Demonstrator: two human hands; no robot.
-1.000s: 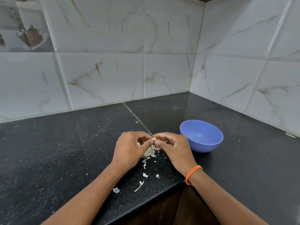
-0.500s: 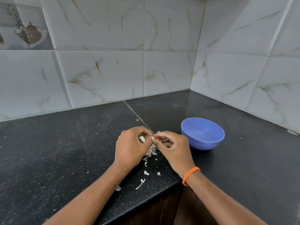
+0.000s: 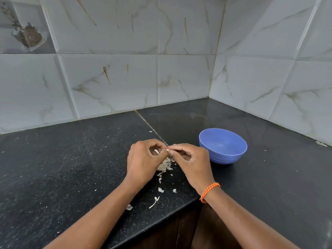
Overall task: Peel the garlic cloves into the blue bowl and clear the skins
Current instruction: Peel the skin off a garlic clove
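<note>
pinching one garlic clove in both grips, left hand and right hand near the counter edge.

Black speckled stone countertop, corner-fitted with a seam running toward 11 o'clock: bears a blue bowl at 2 o'clock from centre, a heap of garlic skins at centre, and scattered skin scraps toward 6 o'clock.
</note>
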